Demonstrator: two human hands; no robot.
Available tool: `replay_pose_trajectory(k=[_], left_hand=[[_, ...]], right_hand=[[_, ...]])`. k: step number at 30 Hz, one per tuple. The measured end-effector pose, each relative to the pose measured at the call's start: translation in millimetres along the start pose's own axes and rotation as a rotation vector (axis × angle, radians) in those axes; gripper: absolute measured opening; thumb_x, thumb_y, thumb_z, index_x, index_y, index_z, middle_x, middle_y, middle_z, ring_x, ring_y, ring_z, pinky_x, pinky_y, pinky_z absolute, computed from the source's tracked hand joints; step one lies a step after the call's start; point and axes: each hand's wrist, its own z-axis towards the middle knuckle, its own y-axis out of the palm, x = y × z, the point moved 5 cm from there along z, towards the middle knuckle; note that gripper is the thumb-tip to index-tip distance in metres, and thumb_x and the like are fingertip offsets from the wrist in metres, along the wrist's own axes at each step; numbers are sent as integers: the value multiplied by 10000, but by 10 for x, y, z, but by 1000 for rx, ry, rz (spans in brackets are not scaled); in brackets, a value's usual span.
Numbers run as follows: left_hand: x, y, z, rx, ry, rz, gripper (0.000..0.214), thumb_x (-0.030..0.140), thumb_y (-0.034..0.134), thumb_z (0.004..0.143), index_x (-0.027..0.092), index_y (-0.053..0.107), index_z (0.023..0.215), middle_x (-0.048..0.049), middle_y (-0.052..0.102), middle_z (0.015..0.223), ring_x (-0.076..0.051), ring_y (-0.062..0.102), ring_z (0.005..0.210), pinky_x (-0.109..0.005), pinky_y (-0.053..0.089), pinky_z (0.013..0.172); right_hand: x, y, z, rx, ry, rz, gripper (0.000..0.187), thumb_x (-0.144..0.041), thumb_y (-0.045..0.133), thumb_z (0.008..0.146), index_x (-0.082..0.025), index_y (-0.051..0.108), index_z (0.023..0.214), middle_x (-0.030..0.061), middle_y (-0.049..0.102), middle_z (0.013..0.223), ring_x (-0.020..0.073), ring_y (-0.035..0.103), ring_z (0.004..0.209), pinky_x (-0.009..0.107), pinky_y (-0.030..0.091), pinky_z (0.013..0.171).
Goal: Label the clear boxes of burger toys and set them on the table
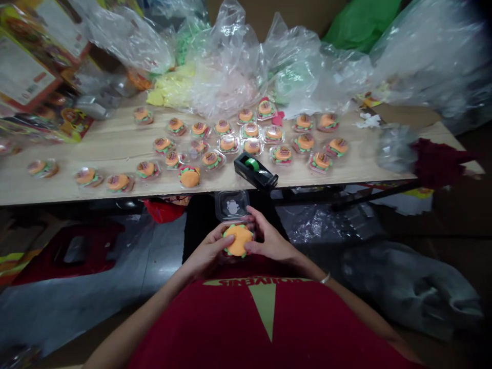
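Below the table edge, in front of my red shirt, both hands hold one toy burger (239,240) with an orange bun and green frill. It sits in a clear clamshell box whose open lid (232,205) stands up behind it. My left hand (208,251) grips the box from the left with its thumb on the bun. On the other side my right hand (268,239) has its fingers curled over the bun's right edge.
A black tape dispenser (255,169) with green tape sits at the front edge of the wooden table (115,146). Several boxed burgers (282,154) cover the table. Clear plastic bags (230,72) pile at the back, printed cartons (26,72) at far left.
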Motion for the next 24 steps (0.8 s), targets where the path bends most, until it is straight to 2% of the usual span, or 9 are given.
replay_pose_trajectory(k=[2, 5, 8, 13, 16, 18, 22, 24], left_hand=[[10, 24, 8, -35, 24, -9, 441, 284, 673, 789, 257, 557, 1213, -82, 596, 1213, -122, 650, 718, -196, 535, 541], [27, 40, 17, -90, 89, 7, 500, 231, 722, 734, 253, 569, 1210, -75, 581, 1240, -136, 651, 777, -201, 541, 599], [28, 14, 15, -57, 92, 40, 497, 197, 716, 737, 257, 564, 1206, -64, 594, 1210, -116, 641, 731, -187, 531, 568], [24, 17, 18, 14, 79, 10, 492, 189, 737, 708, 242, 568, 1167, -42, 635, 1065, -137, 644, 728, -212, 538, 571], [30, 53, 36, 12, 124, -26, 486, 178, 760, 676, 204, 589, 1131, -42, 652, 1001, -121, 634, 712, -202, 526, 614], [36, 59, 47, 33, 138, -37, 469, 189, 762, 676, 202, 592, 1112, -38, 659, 977, -130, 636, 718, -211, 525, 621], [46, 34, 64, 104, 123, -49, 425, 229, 741, 712, 236, 569, 1101, -24, 660, 965, -142, 636, 704, -223, 518, 567], [43, 28, 71, 108, 113, -50, 420, 232, 748, 705, 234, 572, 1086, -15, 659, 951, -129, 624, 682, -218, 508, 561]], right_hand=[[9, 23, -33, 19, 27, -38, 1014, -369, 802, 625, -219, 219, 1441, 145, 433, 1318, 243, 517, 1084, 385, 475, 855], [1, 46, -43, 16, 35, -51, 932, -347, 774, 668, -211, 252, 1428, 135, 477, 1268, 242, 538, 1056, 414, 463, 884], [2, 36, -7, -9, 31, -6, 893, -353, 770, 676, -214, 280, 1409, 123, 501, 1238, 236, 545, 1046, 417, 456, 894], [22, 17, 118, -10, 4, 216, 564, -393, 701, 744, -217, 471, 1228, 72, 573, 1104, 194, 556, 1026, 383, 426, 941], [40, 7, 155, 30, 25, 206, 492, -377, 691, 756, -216, 494, 1178, 55, 588, 1029, 179, 574, 964, 381, 437, 928], [19, 0, 134, 31, 10, 170, 535, -383, 689, 760, -215, 467, 1217, 70, 574, 1072, 187, 571, 987, 389, 443, 926], [-66, 23, 22, -39, -31, -17, 877, -340, 792, 663, -239, 312, 1390, 116, 469, 1311, 231, 516, 1137, 415, 413, 983], [-94, 20, -16, -22, -21, -90, 904, -314, 805, 651, -232, 306, 1400, 119, 480, 1314, 240, 516, 1149, 427, 396, 1005]])
